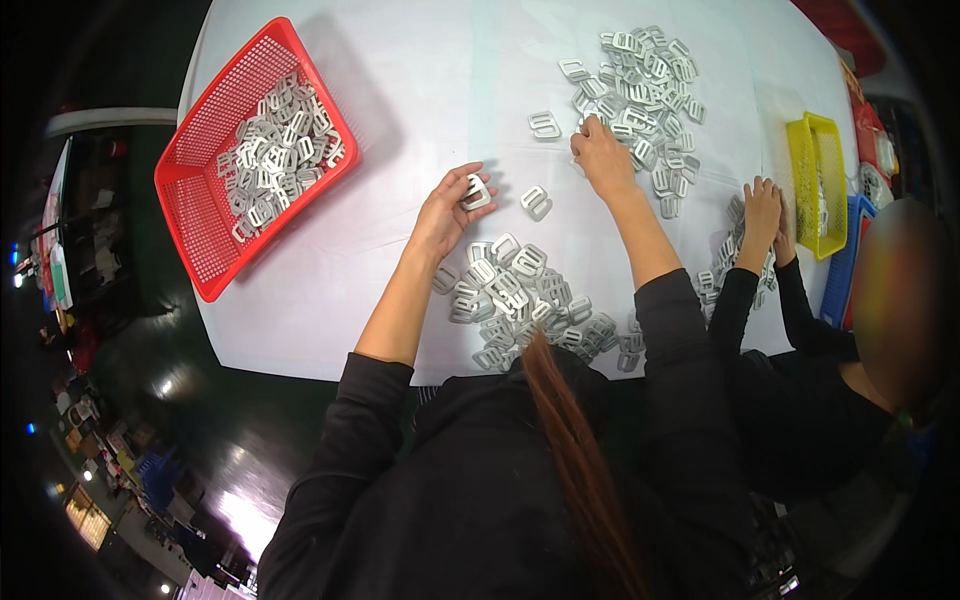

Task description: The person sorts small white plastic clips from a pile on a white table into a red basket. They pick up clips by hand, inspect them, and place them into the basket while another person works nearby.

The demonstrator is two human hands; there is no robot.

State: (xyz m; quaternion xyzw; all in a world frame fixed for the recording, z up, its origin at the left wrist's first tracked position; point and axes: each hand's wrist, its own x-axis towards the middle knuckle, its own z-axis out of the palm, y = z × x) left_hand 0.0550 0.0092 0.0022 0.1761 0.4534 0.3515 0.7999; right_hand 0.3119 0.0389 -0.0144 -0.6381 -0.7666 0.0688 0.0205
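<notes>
My left hand (450, 212) holds one pale slide buckle (474, 193) between thumb and fingers, above the white table. A single loose buckle (536, 202) lies just right of it, and another (544, 125) is farther off. My right hand (604, 160) is closed, fingers curled down at the left edge of the far pile of buckles (655, 85); what its fingertips grip is hidden, though a pale bit shows beside the thumb. Nearer my body, between my forearms, spreads a second pile of white and grey buckles (510, 290).
A red perforated basket (315, 75) with many buckles stands at the left. On the right, a co-worker's hands (762, 215) are at another buckle pile (712, 280), beside a yellow basket (835, 185) and a blue container (838, 280). The table's near edge (290, 374) runs before me.
</notes>
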